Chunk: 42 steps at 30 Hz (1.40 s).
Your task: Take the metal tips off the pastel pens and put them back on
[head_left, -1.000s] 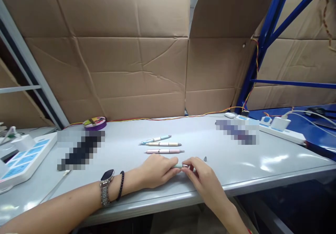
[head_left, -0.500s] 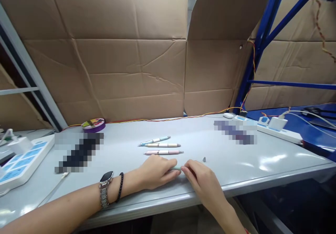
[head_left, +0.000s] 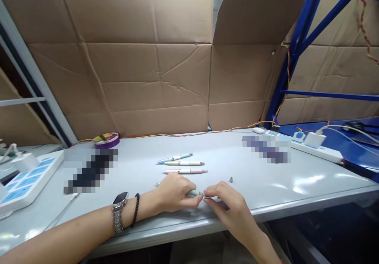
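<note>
My left hand (head_left: 177, 193) is closed around a pale green pen (head_left: 194, 193), low over the front of the table. The pen's silvery far end (head_left: 158, 184) sticks out behind the hand. With thumb and fingertips, my right hand (head_left: 229, 203) pinches a thin silvery piece (head_left: 208, 196) right at the pen's open front end. Whether that piece is joined to the pen I cannot tell. A small grey cone-shaped tip (head_left: 231, 180) stands on the table beyond my right hand. Behind my left hand lie a pink pen (head_left: 185, 171), a cream pen (head_left: 186, 163) and a light blue pen (head_left: 174, 158).
A purple tape roll (head_left: 106, 140) sits at the back left. Power strips stand at the left (head_left: 32, 181) and right (head_left: 318, 147). Cardboard panels (head_left: 148, 62) wall off the back of the white table (head_left: 219, 149). Two areas are pixelated.
My right fingers have drawn slightly apart from my left hand's fingers, and a silvery piece now shows between them. The green pen has tilted, so its far end now shows.
</note>
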### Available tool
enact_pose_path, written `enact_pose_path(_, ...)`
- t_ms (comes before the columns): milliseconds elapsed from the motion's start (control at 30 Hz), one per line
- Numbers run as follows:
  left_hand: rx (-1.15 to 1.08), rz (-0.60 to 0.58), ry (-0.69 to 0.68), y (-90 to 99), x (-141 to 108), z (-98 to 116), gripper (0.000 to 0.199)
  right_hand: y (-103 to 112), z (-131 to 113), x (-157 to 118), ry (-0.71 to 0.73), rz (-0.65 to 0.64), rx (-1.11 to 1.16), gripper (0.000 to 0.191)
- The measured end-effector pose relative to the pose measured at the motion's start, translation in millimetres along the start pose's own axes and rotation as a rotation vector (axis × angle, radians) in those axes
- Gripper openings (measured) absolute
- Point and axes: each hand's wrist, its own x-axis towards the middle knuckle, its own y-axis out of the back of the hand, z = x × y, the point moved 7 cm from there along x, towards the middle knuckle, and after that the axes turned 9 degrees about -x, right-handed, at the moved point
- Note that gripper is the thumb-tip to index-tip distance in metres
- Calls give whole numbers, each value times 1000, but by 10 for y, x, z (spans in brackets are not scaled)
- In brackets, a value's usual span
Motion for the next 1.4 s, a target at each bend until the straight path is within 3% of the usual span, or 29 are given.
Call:
enact_pose_path(133,12,-17,16,21,5,-14,42,90,30,-10,-100,77,15,8)
enact_pose_path(233,64,-62,107,29,18,-98,40,266,198,-47,-320,152,-5,33)
enact_pose_path(367,94,-73,203,51,30,-201,36,561,514,-72,-502,144,-326,47)
enact_pose_path(500,55,-53,240,59,32,-239,34,546,815,-37,-522,-166,-544,49)
enact_pose_path(600,41,-48,237,55,35,-231,34,492,889,-30,-516,-250,-602,49)
enact_pose_path(800,61,48,174,143,61,-230,29,413,836,-30,-505,-293,-754,49)
enact_pose_path(933,104,139,218,252,75,-454,28,390,810,-44,-491,-301,-787,47)
enact_pose_path(1167,-38,64,398,199,24,-926,24,389,831,-80,-520,-288,-784,48)
enact_pose_path(1400,-60,73,406,178,35,-914,20,500,818,-112,-618,-203,-670,44)
